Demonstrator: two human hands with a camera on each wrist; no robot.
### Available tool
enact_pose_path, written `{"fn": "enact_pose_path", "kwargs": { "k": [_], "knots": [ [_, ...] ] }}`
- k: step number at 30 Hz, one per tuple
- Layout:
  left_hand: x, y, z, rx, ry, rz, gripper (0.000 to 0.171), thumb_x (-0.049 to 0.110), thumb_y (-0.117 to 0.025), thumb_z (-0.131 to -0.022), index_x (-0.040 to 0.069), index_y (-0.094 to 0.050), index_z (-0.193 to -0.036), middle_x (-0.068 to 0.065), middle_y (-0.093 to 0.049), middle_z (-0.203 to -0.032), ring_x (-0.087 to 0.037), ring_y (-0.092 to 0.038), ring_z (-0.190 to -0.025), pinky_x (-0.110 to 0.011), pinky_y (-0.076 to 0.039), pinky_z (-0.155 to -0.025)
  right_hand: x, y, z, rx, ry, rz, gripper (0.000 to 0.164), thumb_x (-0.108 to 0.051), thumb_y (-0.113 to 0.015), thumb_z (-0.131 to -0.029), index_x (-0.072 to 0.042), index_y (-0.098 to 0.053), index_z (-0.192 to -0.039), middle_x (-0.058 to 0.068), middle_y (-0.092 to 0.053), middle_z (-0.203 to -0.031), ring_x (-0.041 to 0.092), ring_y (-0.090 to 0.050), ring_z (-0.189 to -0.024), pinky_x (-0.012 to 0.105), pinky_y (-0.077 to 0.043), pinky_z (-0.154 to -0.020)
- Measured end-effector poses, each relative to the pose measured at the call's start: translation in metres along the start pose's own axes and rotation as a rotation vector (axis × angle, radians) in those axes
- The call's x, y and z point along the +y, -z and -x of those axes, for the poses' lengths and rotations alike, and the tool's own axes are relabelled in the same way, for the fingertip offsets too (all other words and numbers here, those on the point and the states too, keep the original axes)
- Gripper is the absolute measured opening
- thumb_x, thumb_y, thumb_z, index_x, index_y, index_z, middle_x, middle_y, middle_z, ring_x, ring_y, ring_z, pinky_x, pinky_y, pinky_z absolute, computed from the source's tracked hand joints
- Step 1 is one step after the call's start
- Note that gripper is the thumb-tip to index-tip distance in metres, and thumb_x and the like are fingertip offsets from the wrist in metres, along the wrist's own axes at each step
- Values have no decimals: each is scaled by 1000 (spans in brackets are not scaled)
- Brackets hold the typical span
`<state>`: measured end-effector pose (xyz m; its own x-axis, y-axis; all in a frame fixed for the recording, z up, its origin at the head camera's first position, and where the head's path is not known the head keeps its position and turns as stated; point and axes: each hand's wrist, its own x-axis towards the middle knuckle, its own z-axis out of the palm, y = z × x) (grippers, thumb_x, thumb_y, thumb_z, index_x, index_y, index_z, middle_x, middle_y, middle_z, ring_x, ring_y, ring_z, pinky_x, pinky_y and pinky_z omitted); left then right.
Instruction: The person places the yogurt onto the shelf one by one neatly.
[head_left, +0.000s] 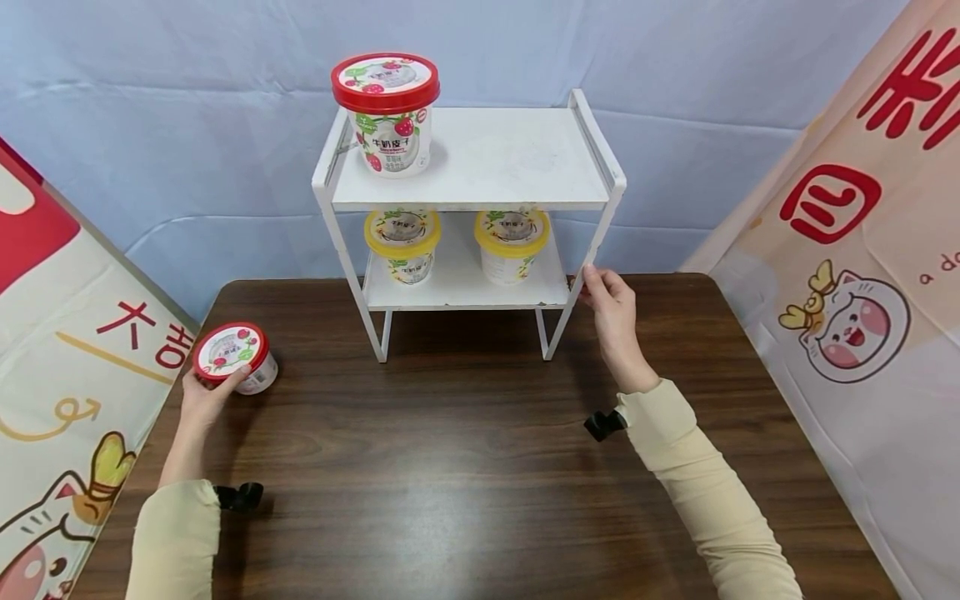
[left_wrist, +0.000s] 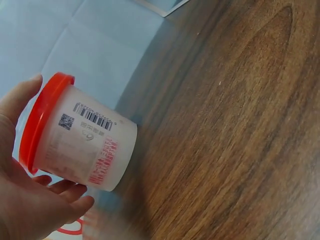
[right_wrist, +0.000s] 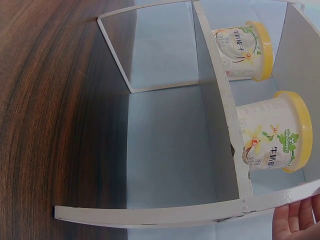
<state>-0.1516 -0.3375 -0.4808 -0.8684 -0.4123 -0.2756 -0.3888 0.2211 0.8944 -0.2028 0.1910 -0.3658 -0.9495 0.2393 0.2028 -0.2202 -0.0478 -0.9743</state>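
Observation:
At the table's left edge, my left hand (head_left: 204, 402) grips a paper tub with a red lid (head_left: 228, 350). In the left wrist view its thumb lies by the lid, its fingers curl along the tub's side, and a barcode shows on the white wall. My right hand (head_left: 615, 321) holds the right post of a white two-tier rack (head_left: 517, 158); its fingers (right_wrist: 295, 217) show behind the post in the right wrist view. Another red-lidded tub (head_left: 386, 125) stands on the top tier's left end. Two yellow-lidded tubs, one left (head_left: 405, 242) and one right (head_left: 512, 242), stand on the lower tier.
The rack stands at the back of a dark wood table (head_left: 450, 467). A pale blue cloth (head_left: 225, 150) hangs behind it. Printed banners flank the table, one at the left (head_left: 82, 333) and one at the right (head_left: 847, 250).

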Motion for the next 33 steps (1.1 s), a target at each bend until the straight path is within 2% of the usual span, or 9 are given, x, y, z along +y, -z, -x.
{"fn": "enact_pose_path", "kwargs": {
  "k": [7,10,14,16,19,22,27,33],
  "knots": [
    [-1,-3,-2,7,2,36,91,32,-60,-85,2,5,-142,-21,-3,-146,-28,-8,-134,-37,-9,-110,-1,0,1,0,2,-3,16,-21,-51,-94,-13,-60,-83,-6,-60,-79,11,-54,-80,28,-45,-79],
    [-1,-5,-3,23,-10,56,89,30,-60,-85,3,3,-142,-19,-6,-146,-25,-11,-133,-35,-10,-110,-1,0,1,-1,5,0,17,-21,-51,-94,-10,-60,-85,-5,-60,-80,12,-54,-80,26,-46,-78],
    [-2,-6,-5,42,-28,69,86,27,-61,-85,4,-1,-142,-18,-9,-144,-23,-14,-132,-33,-11,-110,-1,0,0,0,8,0,24,-21,-51,-94,1,-59,-91,-5,-60,-80,12,-54,-80,25,-46,-77],
    [-3,-6,-7,48,-30,76,86,26,-62,-85,5,-2,-142,-17,-11,-144,-22,-15,-131,-32,-11,-110,-1,0,0,0,6,-1,25,-21,-51,-94,2,-59,-91,-5,-60,-80,12,-54,-80,25,-46,-77],
    [-5,-7,-8,53,-31,90,85,26,-62,-84,6,-3,-143,-16,-12,-144,-20,-16,-131,-30,-11,-110,-1,0,0,-3,4,-3,21,-22,-51,-94,-4,-61,-88,-5,-60,-81,12,-54,-81,25,-46,-77],
    [-6,-8,-9,52,-17,103,87,27,-63,-84,7,-3,-143,-16,-10,-145,-19,-15,-132,-30,-10,-110,-1,0,0,-3,4,-1,17,-22,-52,-93,-14,-61,-82,-5,-60,-81,13,-54,-82,25,-46,-77],
    [-7,-9,-9,50,16,129,89,31,-64,-84,9,-1,-143,-14,-8,-146,-20,-11,-133,-32,-7,-111,-1,0,1,-3,8,2,16,-23,-52,-93,-16,-61,-81,-4,-60,-81,13,-55,-81,26,-46,-77],
    [-5,-10,-7,71,27,166,88,29,-66,-83,10,-5,-143,-12,-10,-146,-18,-14,-133,-31,-8,-111,-2,0,1,-4,3,4,16,-22,-52,-93,-15,-61,-82,-5,-60,-81,12,-54,-80,26,-46,-78]
  ]
}}
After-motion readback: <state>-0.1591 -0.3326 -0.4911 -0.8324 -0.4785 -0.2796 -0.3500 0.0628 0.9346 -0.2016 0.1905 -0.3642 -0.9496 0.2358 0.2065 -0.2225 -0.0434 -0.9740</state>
